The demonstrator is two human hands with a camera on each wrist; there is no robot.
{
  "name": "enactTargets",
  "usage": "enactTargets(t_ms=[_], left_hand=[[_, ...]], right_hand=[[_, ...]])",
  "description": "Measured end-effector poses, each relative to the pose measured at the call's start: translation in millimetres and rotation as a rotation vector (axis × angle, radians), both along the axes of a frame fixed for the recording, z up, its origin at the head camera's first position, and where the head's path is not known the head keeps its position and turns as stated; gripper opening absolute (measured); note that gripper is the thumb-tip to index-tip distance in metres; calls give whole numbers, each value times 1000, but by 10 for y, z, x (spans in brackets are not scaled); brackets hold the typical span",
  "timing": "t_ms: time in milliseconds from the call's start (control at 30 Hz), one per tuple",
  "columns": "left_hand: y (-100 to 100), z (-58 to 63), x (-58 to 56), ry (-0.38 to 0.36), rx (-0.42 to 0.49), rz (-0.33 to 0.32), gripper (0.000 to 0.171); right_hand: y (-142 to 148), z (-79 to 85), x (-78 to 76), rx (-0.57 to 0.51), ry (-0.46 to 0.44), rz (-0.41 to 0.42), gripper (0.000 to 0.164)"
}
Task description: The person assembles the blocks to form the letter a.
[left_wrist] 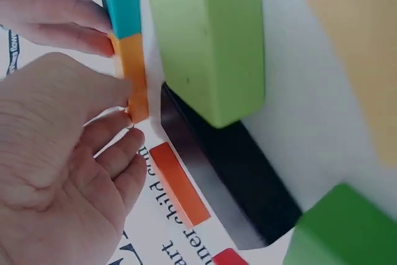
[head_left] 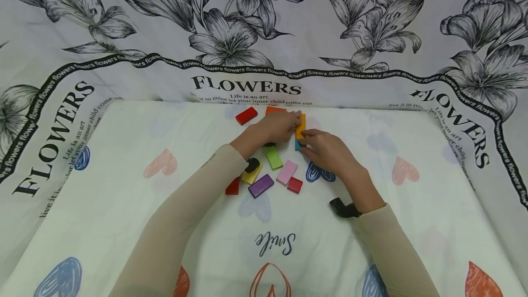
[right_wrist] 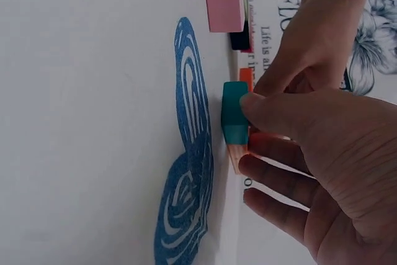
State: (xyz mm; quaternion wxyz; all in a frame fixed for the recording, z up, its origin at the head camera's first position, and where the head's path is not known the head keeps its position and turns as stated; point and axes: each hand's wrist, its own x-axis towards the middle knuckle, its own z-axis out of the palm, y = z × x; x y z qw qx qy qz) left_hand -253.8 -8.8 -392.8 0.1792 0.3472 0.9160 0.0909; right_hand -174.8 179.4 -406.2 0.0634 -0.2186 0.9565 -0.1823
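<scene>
An orange block [head_left: 301, 125] and a teal block [head_left: 297, 145] lie end to end in a line on the cloth. My left hand [head_left: 277, 127] pinches the far end of the orange block between thumb and fingers, as the left wrist view also shows. From the near right side, my right hand [head_left: 330, 151] holds the teal block [right_wrist: 235, 107]. Its thumb presses on the teal face, while some fingers reach along the orange block's side. Part of the orange block is hidden by fingers in the right wrist view.
Loose blocks lie nearby: light green [head_left: 273, 157], pink [head_left: 286, 172], purple [head_left: 261, 185], yellow [head_left: 251, 176], small red [head_left: 294, 185], another red [head_left: 246, 116], and orange-red [head_left: 275, 109]. A black block [left_wrist: 236, 166] and a dark green block [left_wrist: 344, 234] show in the left wrist view.
</scene>
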Motion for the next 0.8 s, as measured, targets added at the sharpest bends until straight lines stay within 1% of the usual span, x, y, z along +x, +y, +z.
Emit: enactTargets(t_ms=[133, 233, 333, 433, 500, 600, 700, 800], left_hand=[[-54, -20, -12, 29, 17, 11, 46], [-161, -23, 3, 50, 30, 39, 50], [-305, -3, 53, 56, 65, 57, 52], [-455, 11, 113, 61, 101, 79, 51], [-530, 29, 145, 71, 107, 101, 51], [-641, 88, 165, 90, 103, 150, 51], [-690, 70, 195, 93, 98, 163, 51], [-732, 50, 232, 76, 98, 171, 51]], right_hand=[[22, 15, -28, -33, -22, -32, 35], [16, 38, -55, -54, -19, -39, 34], [-26, 75, -69, -57, -40, -53, 35], [-97, 87, -72, -34, -84, -64, 39], [-128, 84, -65, -10, -108, -60, 40], [-167, 105, -91, 20, -95, -36, 41], [-159, 59, -85, 28, -70, -17, 42], [-164, 31, -91, 28, -61, -1, 44]])
